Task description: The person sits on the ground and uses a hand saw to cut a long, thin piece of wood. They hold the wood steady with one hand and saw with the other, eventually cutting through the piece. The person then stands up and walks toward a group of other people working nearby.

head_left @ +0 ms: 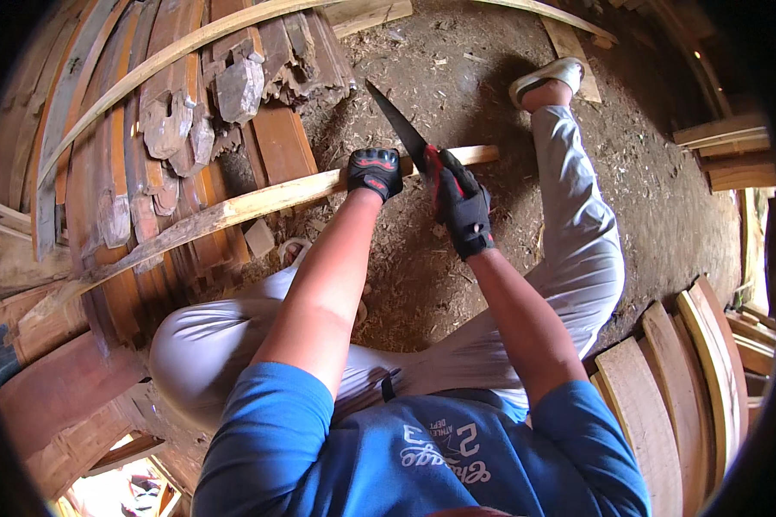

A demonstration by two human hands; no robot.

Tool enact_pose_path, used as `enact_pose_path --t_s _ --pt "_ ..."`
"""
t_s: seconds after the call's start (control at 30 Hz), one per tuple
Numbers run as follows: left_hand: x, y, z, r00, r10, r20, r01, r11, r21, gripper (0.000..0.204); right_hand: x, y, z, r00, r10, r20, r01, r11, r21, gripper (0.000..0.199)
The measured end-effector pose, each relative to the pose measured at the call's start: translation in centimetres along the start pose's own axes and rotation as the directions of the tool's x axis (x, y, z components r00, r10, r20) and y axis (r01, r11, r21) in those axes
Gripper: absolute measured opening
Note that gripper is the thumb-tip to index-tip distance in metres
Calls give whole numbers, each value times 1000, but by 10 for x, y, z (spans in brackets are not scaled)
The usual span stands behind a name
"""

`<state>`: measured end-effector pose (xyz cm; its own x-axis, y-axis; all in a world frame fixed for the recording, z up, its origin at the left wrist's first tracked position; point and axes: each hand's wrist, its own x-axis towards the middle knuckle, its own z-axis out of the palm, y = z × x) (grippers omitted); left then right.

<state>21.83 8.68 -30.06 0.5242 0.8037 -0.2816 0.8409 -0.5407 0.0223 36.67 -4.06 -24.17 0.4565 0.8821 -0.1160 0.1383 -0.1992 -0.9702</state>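
A seated person in a blue shirt and pale trousers works a long pale wooden strip (233, 209) with a dark-bladed knife (398, 123) over a dirt floor (422, 284) strewn with shavings. The strip runs from the stacked timber at the left, across the person's front, to end just past the hands near the outstretched right leg (577, 224).

The risk here lies in how near the hands are. The left hand (375, 171), in a black glove with red marks, is clenched around the strip just beside the blade's base. If the blade skids off the grain or the strip twists, the edge could meet that glove or the bare forearm behind it. The strip seems propped only on the woodpile at its far end, so a hard stroke might shift it; the leg lies close under the working end too.

The right hand (462, 207), gloved alike, is closed tight on the knife's red-and-black handle, the blade pointing up and away toward the pile of reddish curved planks (138, 146). No finger of either hand stands open.

More curved boards (663, 388) lean at the lower right edge of the floor, and a white shoe (547, 76) shows at the far end of the leg.
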Motion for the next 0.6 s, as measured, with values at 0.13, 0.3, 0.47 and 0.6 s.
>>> enact_pose_path --t_s 0.13,0.3,0.47,0.6 --pt "-8 -10 13 1000 -12 -21 11 999 -32 31 -18 -19 -17 999 49 21 -48 999 -24 40" --pt "-4 -10 5 1000 -19 23 20 999 -35 28 -83 -71 -95 968 178 179 -155 979 -133 41" --pt "-13 -8 12 994 -11 -110 3 997 -77 22 -27 -71 -72 950 248 190 -214 960 -183 42" --pt "-8 1 0 993 -10 -114 -1 996 -94 20 -5 -53 -43 986 92 142 -56 970 -237 42"
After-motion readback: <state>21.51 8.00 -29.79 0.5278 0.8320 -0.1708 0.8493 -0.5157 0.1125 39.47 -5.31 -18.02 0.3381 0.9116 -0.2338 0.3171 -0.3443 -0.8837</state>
